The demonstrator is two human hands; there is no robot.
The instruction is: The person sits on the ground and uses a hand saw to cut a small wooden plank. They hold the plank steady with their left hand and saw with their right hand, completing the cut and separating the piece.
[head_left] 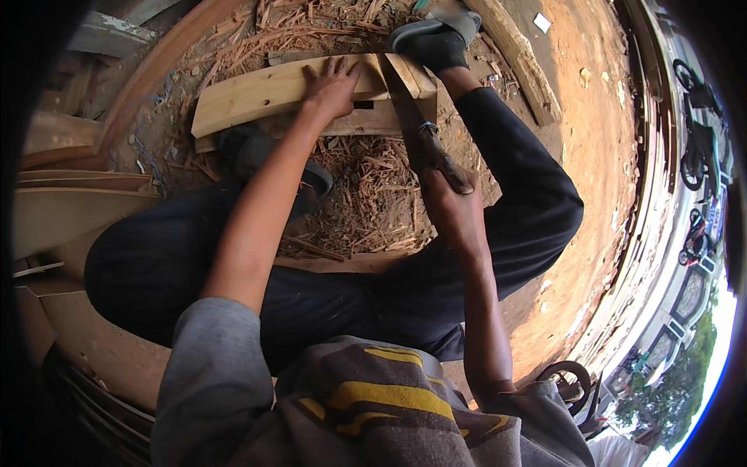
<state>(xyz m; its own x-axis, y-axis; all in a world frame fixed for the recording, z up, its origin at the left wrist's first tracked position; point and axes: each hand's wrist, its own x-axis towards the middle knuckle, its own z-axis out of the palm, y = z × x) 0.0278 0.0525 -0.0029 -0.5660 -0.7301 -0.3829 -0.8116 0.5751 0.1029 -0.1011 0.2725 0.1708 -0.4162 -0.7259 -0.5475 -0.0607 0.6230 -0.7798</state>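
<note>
Reddish wood shavings (264,37) are strewn across the dirt ground (595,117). At the upper right, a rough timber (520,62) is laid, and a small white scrap (542,22) is seen near it. A brown plank (148,75) and pale boards (70,222) are placed at the left. Motorcycles (703,144) are parked at the far right, where a leafy tree (673,397) is also seen.

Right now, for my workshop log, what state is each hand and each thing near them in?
Left hand: open, fingers spread on the plank
Right hand: closed around the handsaw's handle
Handsaw: held, blade across the plank near its right end; cut depth unclear
Plank: lying on a lower timber, under the left hand
Wood shavings: scattered over the ground
</note>
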